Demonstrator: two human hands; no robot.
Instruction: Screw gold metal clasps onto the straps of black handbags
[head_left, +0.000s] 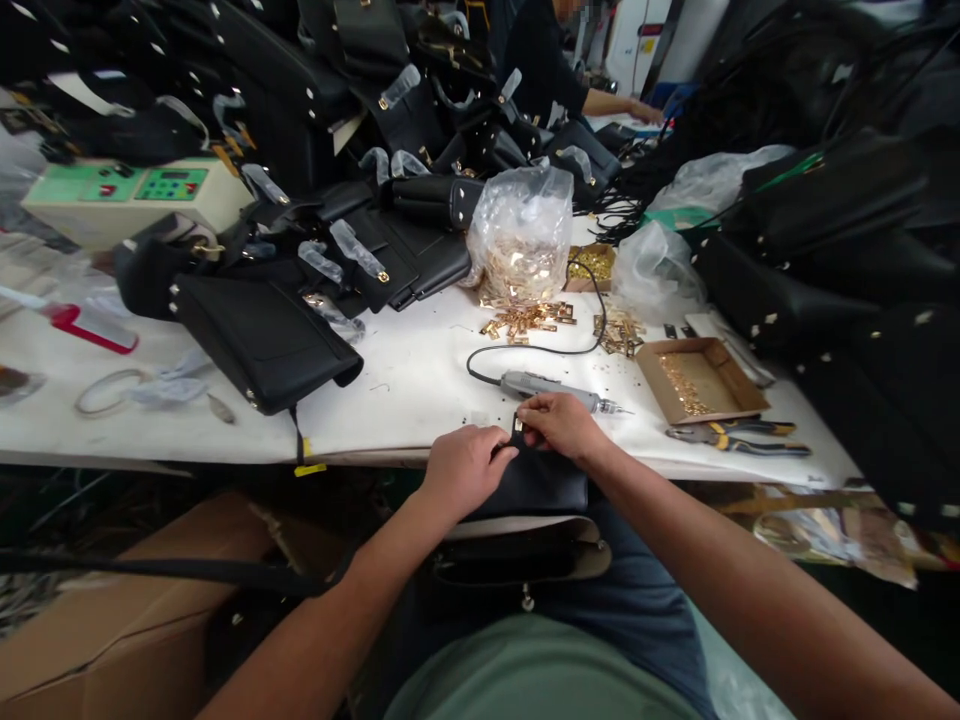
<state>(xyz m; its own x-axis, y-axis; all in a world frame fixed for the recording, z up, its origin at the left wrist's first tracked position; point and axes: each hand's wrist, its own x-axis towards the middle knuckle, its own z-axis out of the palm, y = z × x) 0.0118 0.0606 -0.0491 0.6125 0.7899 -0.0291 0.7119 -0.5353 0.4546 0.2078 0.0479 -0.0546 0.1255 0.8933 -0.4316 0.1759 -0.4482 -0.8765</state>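
Note:
A black handbag (536, 482) lies across my lap against the table edge, its lined mouth gaping toward me. My left hand (466, 466) is closed, thumb and fingers pinching a small black leather tab (516, 438) at the bag's far side. From the right, my right hand (559, 422) closes its fingertips on a small gold metal fitting (519, 425) at that tab. Fingers partly hide both pieces. Just beyond my hands lies a grey corded electric screwdriver (547, 384), its bit pointing right.
Gold fittings (529, 320) lie before a plastic bag (521, 235). Right of my hands are a cardboard tray (701, 380) with small gold parts and pliers (739, 437). Black bags (259, 335) crowd the left and back. A co-worker's arm (619, 105) reaches in at the back.

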